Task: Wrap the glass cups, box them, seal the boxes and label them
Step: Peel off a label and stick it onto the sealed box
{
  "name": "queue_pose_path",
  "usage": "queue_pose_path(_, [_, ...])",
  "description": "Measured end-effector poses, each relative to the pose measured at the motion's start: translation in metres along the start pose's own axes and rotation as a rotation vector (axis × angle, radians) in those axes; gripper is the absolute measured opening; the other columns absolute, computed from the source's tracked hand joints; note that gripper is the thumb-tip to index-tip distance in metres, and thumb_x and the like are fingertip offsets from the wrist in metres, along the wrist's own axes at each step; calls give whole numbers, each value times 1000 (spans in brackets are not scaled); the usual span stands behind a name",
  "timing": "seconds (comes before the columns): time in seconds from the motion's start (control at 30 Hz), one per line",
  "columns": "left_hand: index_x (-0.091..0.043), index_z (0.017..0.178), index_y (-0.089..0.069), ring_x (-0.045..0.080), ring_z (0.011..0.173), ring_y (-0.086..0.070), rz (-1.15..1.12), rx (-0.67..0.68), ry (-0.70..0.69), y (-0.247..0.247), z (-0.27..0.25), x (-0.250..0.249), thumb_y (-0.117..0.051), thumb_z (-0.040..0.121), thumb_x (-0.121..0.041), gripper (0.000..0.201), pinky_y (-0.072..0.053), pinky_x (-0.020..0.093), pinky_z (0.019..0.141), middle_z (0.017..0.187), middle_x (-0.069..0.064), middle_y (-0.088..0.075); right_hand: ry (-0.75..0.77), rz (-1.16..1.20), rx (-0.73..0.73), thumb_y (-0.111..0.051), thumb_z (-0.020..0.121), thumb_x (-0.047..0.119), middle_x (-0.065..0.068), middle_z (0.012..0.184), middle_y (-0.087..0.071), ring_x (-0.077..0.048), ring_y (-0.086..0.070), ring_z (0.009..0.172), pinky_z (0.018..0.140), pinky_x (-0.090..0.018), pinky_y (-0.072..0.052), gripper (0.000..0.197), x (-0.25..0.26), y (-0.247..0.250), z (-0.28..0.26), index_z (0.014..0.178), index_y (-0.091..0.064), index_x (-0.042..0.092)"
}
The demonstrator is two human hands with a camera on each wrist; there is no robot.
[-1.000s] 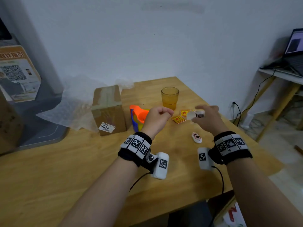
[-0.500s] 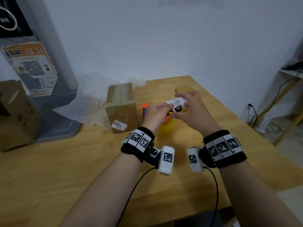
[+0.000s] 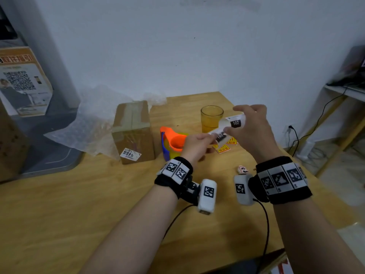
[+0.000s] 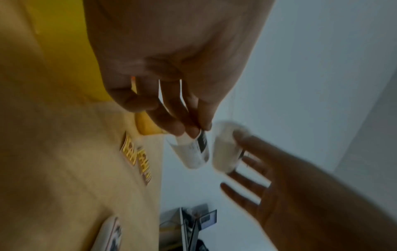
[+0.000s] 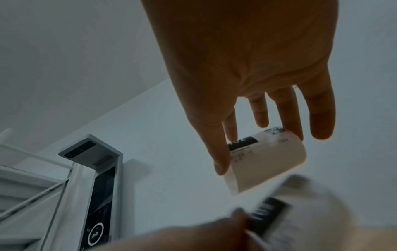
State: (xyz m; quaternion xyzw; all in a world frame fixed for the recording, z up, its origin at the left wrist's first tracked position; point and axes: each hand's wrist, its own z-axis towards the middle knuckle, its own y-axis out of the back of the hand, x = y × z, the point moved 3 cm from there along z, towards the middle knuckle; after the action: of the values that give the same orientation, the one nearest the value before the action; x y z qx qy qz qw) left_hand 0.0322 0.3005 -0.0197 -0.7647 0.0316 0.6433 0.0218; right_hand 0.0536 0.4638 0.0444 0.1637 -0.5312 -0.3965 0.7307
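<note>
Curling between both hands (image 3: 199,144) (image 3: 250,127): label (image 3: 230,128).

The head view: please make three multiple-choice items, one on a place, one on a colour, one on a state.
1. Where does the amber glass cup stand?
A. on the wooden table
B. inside the box
C. on the floor

2. Which colour is the funnel-shaped tape dispenser's upper part?
A. green
B. orange
C. white

3. How is the cardboard box?
A. open
B. crushed
C. taped shut

Answers: 1 A, it stands upright on the wood; 2 B, its rim is orange; 3 C, tape runs along the closed top flaps.
</note>
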Motion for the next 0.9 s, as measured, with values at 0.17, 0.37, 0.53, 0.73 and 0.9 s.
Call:
queue_pose_path(0.17, [-16, 116, -71, 8, 72, -68, 47, 210, 178, -45, -2, 12, -64, 100, -35, 25, -41, 25, 60, 86, -11, -73, 27, -46, 129, -87, 79, 26, -3, 140, -38, -22, -58, 99, 88, -35, -49, 65, 11, 1, 10, 137, -57, 28])
queue_pose_path(0.37, [-14, 122, -71, 13, 84, -69, 75, 196, 133, -18, -6, 6, -59, 102, -34, 31, -46, 29, 70, 108, -6, -76, 23, -52, 221, -86, 80, 28, -1, 136, -38, -23, -57, 102, 92, -38, -49, 66, 17, -19, 10, 138, -56, 29])
queue_pose_path(0.53, [-16, 105, -74, 16, 75, -66, -23, 27, 26, 56, -15, -19, -60, 101, -27, 18, -42, 23, 58, 92, -1, -74, 99, 37, 265, -88, 78, 28, 0, 135, -38, -19, -53, 110, 91, -29, -41, 68, 55, -48, 12, 139, -57, 29])
queue_pose_path(0.73, [-17, 101, -76, 16, 71, -63, -199, -143, -31, 143, -31, -42, -48, 105, -40, 36, -40, 26, 56, 86, -2, -75, 239, 137, 363, -87, 80, 32, 2, 127, -37, -17, -55, 103, 92, -30, -47, 66, 124, -88, 3, 139, -57, 31])
queue_pose_path(0.9, [-13, 101, -78, 33, 82, -70, -121, -305, -157, 189, -41, -53, -64, 98, -41, 31, -48, 38, 64, 98, 10, -79, 321, 216, 444, -90, 76, 31, 3, 131, -40, -12, -53, 112, 99, -28, -44, 72, 162, -118, -7, 140, -57, 28])
